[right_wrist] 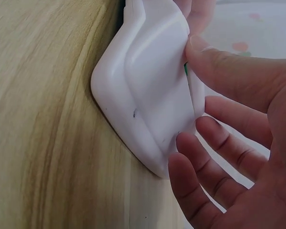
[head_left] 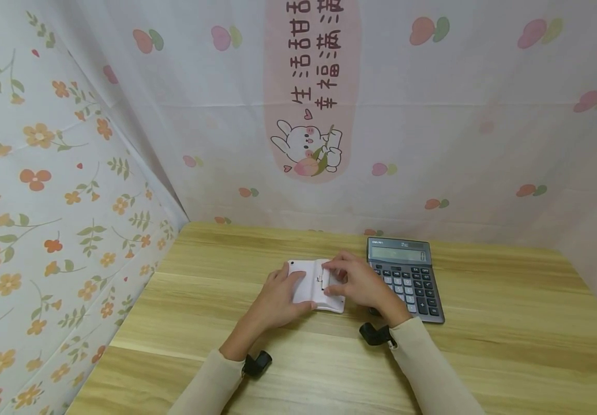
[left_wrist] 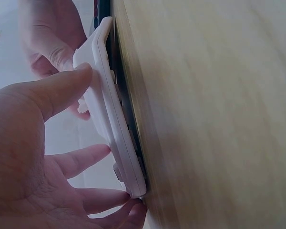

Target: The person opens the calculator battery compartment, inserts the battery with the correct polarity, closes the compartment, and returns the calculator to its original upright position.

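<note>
A pale pink-white calculator (head_left: pixel 305 289) lies face down on the table, its keys showing underneath in the left wrist view. My left hand (head_left: pixel 279 297) holds it by the left part, thumb along the near edge and fingers at the far-left corner. Over its back, my right hand (head_left: pixel 359 283) pinches a small white battery cover (right_wrist: pixel 197 93) between thumb and fingers. The cover stands tilted up at the battery compartment (head_left: pixel 320 278), where a bit of metal shows. A sliver of green shows beside the cover in the right wrist view. The compartment's inside is mostly hidden.
A larger grey calculator (head_left: pixel 437 300) lies face up just right of the white one, partly behind my right hand and wrist. Black wrist cameras (head_left: pixel 258 364) sit at both cuffs. Patterned cloths (head_left: pixel 215 144) hang behind and left of the wooden table (head_left: pixel 511 323).
</note>
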Demonstrator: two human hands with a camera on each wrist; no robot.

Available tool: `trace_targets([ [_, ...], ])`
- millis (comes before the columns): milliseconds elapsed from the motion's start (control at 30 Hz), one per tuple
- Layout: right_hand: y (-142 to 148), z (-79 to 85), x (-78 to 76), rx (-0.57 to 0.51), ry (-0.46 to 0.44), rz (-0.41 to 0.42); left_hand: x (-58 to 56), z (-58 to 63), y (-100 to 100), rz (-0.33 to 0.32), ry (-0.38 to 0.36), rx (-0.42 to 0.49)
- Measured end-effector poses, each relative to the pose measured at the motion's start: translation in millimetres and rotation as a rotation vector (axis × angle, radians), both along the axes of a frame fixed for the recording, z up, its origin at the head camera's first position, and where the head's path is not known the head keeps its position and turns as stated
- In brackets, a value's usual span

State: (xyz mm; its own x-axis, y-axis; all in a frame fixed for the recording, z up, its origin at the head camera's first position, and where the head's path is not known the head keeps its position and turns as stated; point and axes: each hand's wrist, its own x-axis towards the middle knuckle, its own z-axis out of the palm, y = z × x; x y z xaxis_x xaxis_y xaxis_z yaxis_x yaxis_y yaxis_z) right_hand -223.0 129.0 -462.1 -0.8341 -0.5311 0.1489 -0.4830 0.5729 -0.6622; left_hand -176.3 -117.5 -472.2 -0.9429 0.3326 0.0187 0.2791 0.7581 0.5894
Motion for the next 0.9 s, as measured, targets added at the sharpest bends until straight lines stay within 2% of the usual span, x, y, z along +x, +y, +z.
trace_targets([
  [767,1.6,2.5,5.9,0.068,-0.02,-0.027,1.4,2.3,0.7,0.001,-0.011,0.006],
  [900,1.7,3.0,8.1,0.082,0.001,-0.029,1.7,2.7,0.7,-0.001,-0.013,0.004],
])
